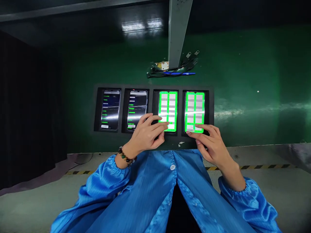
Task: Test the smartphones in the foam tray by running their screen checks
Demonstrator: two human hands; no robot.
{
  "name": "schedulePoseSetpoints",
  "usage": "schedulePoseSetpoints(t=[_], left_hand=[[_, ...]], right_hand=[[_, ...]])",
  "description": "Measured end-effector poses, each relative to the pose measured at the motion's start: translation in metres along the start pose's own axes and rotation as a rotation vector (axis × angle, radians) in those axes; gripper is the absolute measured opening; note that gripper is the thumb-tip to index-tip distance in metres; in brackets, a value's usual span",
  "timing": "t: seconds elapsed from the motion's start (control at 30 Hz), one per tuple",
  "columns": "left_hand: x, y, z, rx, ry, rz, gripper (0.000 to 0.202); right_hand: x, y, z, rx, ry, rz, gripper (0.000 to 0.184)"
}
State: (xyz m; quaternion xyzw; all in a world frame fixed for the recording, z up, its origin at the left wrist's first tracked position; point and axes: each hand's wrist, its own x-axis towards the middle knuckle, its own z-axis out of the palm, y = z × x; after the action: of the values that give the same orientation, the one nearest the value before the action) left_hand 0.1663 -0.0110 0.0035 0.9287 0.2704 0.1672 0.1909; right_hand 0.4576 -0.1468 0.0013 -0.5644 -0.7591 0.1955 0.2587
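Several smartphones lie in a row on a black mat. My left hand reaches over the lower part of a smartphone whose screen shows a bright green grid with white cells. Its fingers are spread, with a fingertip at the screen. Over the rightmost smartphone, which has a similar grid, my right hand holds its fingers apart, fingertips at the lower screen. Farther left, a dark-screened smartphone with white and green text lies near my left hand. The leftmost smartphone shows a similar list.
Behind the phones, black cables and a blue pen lie at the foot of a grey metal post. The green tabletop ends just before my blue smock. A dark curtain hangs at the left.
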Motion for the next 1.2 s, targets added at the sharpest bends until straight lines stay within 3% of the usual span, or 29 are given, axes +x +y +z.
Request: schedulePoseSetpoints(t=[0.33,0.67,0.83,0.97,1.2], left_hand=[[-0.011,-0.012,-0.012,0.092,0.120,-0.094,0.030],[0.016,0.009,0.005,-0.011,-0.054,0.075,0.031],[0.020,0.009,0.006,0.018,-0.005,0.130,0.028],[0.012,0.001,0.003,0.062,0.064,0.058,0.030],[0.003,-0.007,-0.004,0.142,0.145,-0.100,0.031]], right_hand=[[-0.013,0.026,-0.017,-0.135,0.172,0.181,0.046],[0.000,0.021,-0.012,-0.118,0.127,0.139,0.054],[-0.005,0.023,-0.014,-0.157,0.175,0.201,0.043],[0.005,0.023,-0.011,-0.164,0.193,0.204,0.039],[0.034,0.012,0.004,-0.124,0.110,0.095,0.045]])
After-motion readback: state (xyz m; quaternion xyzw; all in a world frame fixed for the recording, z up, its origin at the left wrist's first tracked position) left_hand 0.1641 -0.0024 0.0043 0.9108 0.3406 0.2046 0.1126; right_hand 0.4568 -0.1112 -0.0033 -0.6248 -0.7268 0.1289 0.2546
